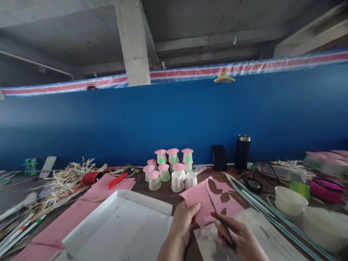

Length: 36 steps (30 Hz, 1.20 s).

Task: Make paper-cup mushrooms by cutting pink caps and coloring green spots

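My left hand [187, 221] pinches the left edge of a pink paper sheet [199, 197], thumb on top. Several dark round or oval gaps show in the sheet's right part. My right hand [233, 232] is closed around the handles of a pair of scissors [226, 228]. Their blades point up and left across the pink paper, which is held up over the table. Whether the blades are spread is hard to make out. Beyond the paper stand several upturned white cups [177, 181], most with pink paper discs on top and green patches on their sides.
An open white box [136, 221] lies at left over pink sheets [54, 224]. Printed paper [266, 232] is under my right hand. Pale blue rods [261, 203] and white bowls [290, 199] are at right. A black flask [242, 154] and a phone [219, 157] stand against the blue partition [174, 119].
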{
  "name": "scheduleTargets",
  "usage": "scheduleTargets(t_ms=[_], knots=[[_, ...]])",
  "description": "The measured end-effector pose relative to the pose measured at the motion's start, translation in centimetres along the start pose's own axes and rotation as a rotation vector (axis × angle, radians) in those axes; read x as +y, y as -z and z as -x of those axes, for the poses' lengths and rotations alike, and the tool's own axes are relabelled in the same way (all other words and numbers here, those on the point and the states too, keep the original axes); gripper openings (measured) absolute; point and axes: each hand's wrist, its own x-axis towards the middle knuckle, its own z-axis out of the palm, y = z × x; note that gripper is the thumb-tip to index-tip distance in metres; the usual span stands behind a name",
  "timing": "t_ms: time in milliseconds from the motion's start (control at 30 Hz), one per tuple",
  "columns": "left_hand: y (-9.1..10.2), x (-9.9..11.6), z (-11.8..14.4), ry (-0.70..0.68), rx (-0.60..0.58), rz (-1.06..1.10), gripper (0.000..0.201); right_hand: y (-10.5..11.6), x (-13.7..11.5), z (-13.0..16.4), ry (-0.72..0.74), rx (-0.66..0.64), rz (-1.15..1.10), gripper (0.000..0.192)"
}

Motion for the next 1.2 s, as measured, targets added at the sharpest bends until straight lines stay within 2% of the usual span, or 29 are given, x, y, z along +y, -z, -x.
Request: scheduleTargets(t_ms=[400,867,1200], knots=[[0.0,0.3,0.0,0.012,0.067,0.024,0.041,0.1,1.0,-0.3,0.029,-0.007,-0.074,0.049],[0.1,0.2,-0.3,-0.015,0.100,0.081,0.039,-0.2,0.7,-0.1,0.027,0.000,-0.036,0.048],[0.0,0.3,-0.5,0.006,0.181,0.197,0.041,-0.3,1.2,-0.3,0.026,0.001,-0.014,0.044]])
